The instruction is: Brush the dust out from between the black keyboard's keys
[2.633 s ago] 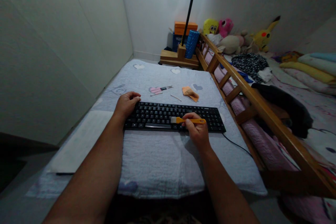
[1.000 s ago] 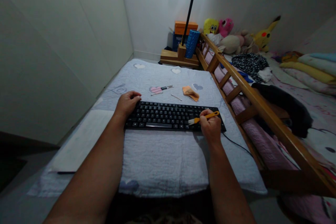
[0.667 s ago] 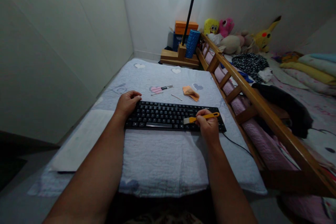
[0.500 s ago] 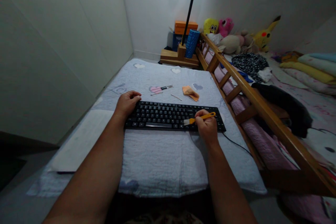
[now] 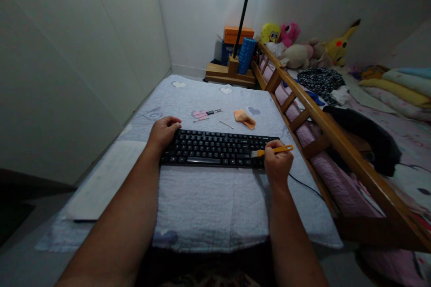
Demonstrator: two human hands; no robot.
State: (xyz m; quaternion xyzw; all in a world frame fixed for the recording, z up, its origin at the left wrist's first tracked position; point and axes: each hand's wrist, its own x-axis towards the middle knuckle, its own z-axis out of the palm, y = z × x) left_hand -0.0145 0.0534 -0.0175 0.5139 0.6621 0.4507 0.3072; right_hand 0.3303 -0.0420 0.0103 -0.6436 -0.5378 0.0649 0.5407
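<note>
A black keyboard [image 5: 208, 148] lies flat across the cloth-covered table. At its upper left corner, my left hand [image 5: 164, 133] grips the edge, thumb and fingers drawn together. My right hand [image 5: 279, 162] is closed around a small brush with a yellow handle [image 5: 285, 148]. The pale bristles point left and rest on the keys just left of the number pad. Behind the keyboard lie two cotton swabs, one in the middle [image 5: 226, 124] and one further left [image 5: 201, 119]. A small black-and-metal tool [image 5: 213, 111] and a crumpled orange cloth [image 5: 245, 119] are also there.
A white sheet-like item [image 5: 104, 184] lies at the table's left. The keyboard cable [image 5: 307, 184] runs off to the right, towards a wooden bed rail [image 5: 313, 116]. A lamp pole [image 5: 244, 9] on a wooden base stands beyond the far edge. Plush toys sit on the bed.
My right hand has moved right with the brush, carrying the bristles from the main keys towards the number pad. My left hand and the keyboard have stayed in place.
</note>
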